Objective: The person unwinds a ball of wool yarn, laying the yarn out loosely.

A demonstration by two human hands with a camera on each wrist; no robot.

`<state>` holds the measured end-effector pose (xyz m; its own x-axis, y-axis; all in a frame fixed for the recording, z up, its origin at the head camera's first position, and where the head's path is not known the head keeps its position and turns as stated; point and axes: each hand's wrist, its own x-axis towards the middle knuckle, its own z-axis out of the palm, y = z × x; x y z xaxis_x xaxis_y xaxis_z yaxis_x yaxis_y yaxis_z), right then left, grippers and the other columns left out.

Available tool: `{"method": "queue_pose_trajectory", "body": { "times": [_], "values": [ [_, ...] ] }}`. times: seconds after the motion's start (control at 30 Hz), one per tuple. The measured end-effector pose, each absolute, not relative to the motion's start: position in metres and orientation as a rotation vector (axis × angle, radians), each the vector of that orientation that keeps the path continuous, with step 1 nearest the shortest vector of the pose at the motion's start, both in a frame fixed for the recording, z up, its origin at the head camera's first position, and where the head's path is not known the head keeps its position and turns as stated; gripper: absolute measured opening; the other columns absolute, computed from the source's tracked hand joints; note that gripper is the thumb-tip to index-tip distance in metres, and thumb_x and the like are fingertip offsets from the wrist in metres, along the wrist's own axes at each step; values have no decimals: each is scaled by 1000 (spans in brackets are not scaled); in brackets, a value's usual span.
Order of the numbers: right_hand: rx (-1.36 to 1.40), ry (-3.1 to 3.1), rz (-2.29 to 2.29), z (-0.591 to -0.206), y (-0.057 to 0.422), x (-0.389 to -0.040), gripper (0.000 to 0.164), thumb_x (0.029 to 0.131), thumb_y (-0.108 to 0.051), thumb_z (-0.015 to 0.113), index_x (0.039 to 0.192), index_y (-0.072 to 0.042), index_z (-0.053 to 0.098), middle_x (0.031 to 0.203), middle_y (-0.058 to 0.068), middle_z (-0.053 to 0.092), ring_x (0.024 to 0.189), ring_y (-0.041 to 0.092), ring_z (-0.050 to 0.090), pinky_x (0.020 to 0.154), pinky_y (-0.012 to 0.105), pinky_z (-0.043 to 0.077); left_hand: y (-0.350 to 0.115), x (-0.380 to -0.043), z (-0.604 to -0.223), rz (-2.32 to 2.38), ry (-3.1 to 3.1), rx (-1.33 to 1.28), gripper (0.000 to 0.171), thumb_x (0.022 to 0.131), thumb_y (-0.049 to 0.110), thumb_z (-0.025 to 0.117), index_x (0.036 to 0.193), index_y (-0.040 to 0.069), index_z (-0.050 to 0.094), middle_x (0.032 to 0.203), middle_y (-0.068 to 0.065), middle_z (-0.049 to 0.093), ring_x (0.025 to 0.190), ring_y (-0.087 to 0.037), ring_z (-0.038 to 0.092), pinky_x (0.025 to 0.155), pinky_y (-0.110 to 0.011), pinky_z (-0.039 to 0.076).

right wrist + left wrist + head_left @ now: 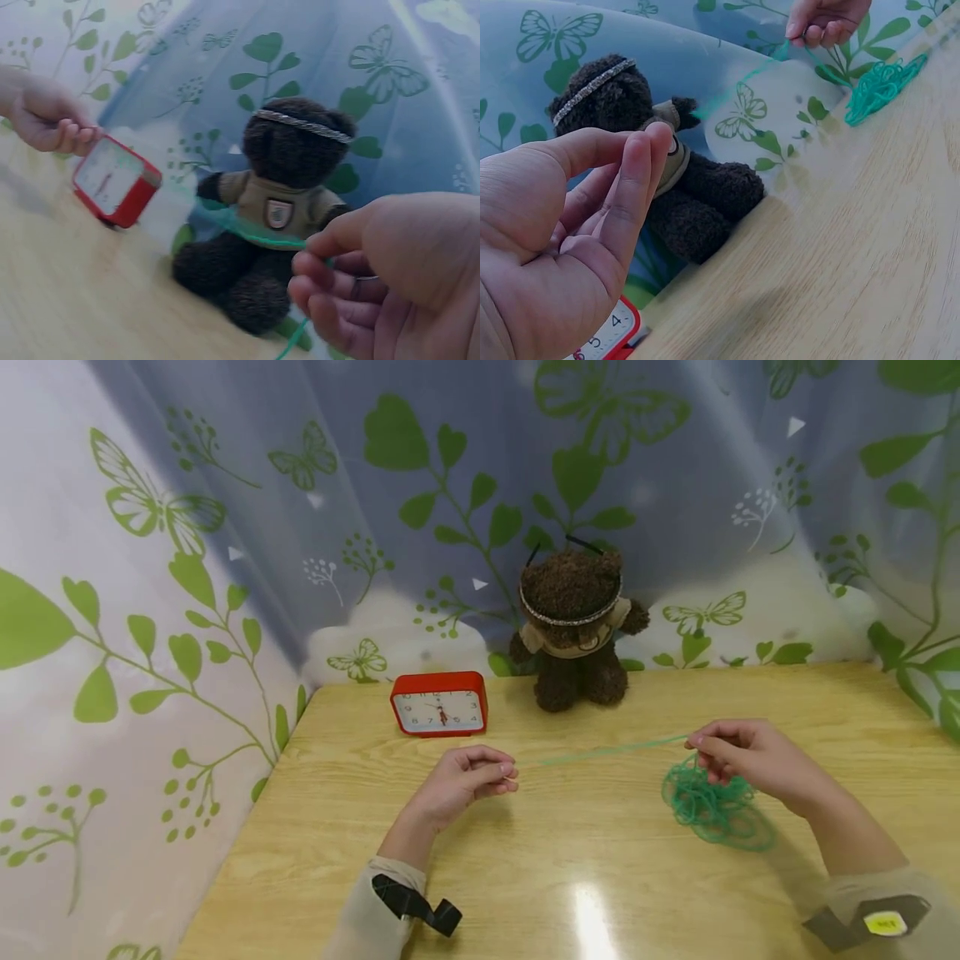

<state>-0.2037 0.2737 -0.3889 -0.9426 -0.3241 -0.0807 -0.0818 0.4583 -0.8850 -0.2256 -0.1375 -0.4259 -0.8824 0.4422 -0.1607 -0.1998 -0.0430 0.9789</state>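
Observation:
A thin green string runs nearly straight between the two hands above the tabletop. My right hand pinches it between thumb and forefinger, and a tail hangs from those fingers. Below that hand a loose tangle of the same string lies on the table. My left hand has its thumb and fingertips pinched together. The strand lines up with this pinch, blurring and fading close to the fingertips.
A red alarm clock stands just behind my left hand. Farther back a dark brown teddy bear in a beige top sits against the leaf-patterned curtain. Everything stands on a light wooden table.

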Motion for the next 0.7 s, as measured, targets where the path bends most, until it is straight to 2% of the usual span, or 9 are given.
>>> {"method": "queue_pose_trajectory", "body": {
  "times": [0.2, 0.47, 0.7],
  "values": [
    [-395, 2546, -1373, -383, 291, -204, 38, 106, -32, 50, 116, 2, 64, 89, 12, 63, 72, 21, 59, 63, 35, 56, -139, -226, -422, 1994, 1813, 272, 30, 99, 7, 61, 121, -13, 59, 95, -3, 72, 86, -12, 74, 80, -21, 61],
    [-479, 2536, -1289, -397, 319, -215, 34, 107, -20, 49, 122, 7, 63, 82, 4, 62, 70, 19, 58, 61, 30, 54, -142, -227, -422, 1997, 1807, 264, 25, 99, 5, 61, 119, -10, 61, 95, -3, 72, 86, -12, 74, 81, -22, 61],
    [-403, 2424, -1196, -406, 324, -220, 42, 106, -27, 52, 125, 9, 63, 79, 4, 62, 72, 17, 60, 68, 31, 58, -140, -229, -424, 1967, 1848, 273, 30, 98, 5, 61, 121, -14, 59, 96, -4, 72, 86, -13, 74, 82, -23, 62]
  ]
}}
